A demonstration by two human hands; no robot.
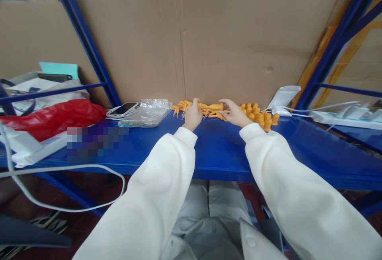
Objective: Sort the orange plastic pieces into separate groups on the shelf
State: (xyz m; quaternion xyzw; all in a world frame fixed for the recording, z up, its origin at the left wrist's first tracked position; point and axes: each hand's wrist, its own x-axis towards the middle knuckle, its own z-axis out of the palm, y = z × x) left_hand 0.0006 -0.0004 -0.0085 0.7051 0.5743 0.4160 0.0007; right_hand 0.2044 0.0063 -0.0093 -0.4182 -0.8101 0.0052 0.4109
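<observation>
At the back of the blue shelf, my left hand [193,115] rests over a row of small orange plastic pieces [181,105], its index finger stretched toward the cardboard. Some of these pieces carry thin metal chains. To the right, my right hand [235,113] has its thumb and index finger apart around the end of an orange piece [216,107]. I see no firm grip in either hand, though my left fingertips are partly hidden. Beside my right wrist stands a cluster of stubby orange figures [259,115], several in close rows.
A cardboard sheet [238,41] walls off the back of the blue shelf [219,148]. Left lie a clear plastic bag [152,113], a phone [127,109], a red bag [59,119] and a power strip [41,148]. A white cable [89,167] loops over the front edge. A white packet [283,97] stands right.
</observation>
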